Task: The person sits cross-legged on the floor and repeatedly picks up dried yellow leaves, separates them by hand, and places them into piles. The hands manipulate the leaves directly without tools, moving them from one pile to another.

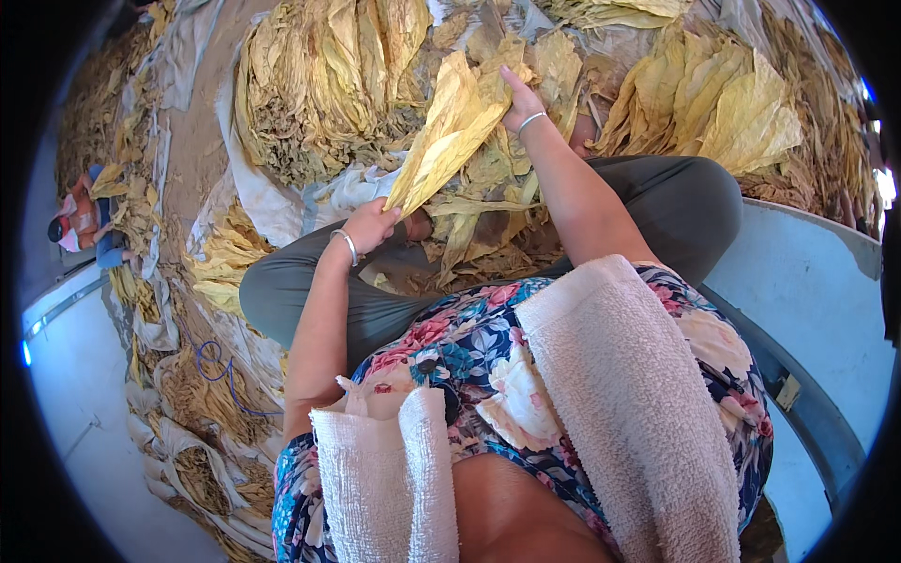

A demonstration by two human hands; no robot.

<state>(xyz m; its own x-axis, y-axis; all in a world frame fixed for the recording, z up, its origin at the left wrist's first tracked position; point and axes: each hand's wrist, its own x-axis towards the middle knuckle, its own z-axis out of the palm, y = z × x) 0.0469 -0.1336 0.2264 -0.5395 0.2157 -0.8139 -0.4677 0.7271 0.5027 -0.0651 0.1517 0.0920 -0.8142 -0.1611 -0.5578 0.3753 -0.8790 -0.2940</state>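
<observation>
A long yellow dried leaf (453, 131), much like tobacco, stretches slantwise between my hands above my crossed legs. My left hand (371, 223) is closed on its narrow lower end. At the wide upper end, my right hand (522, 100) grips the leaf's right edge with the thumb showing on top; the other fingers are partly hidden. Loose leaves (479, 225) lie in my lap beneath it. Just beyond my hands stands a big heap of yellow-brown leaves (328, 80), and another pile of broad yellow leaves (704, 98) lies to the right by my knee.
White cloth sheets (267, 197) lie under and between the heaps. A smaller yellow pile (235, 253) sits by my left knee. At the far left another person (83, 220) sits among leaves. A blue cord (216, 361) lies on the left, and a pale wall (798, 281) rises at the right.
</observation>
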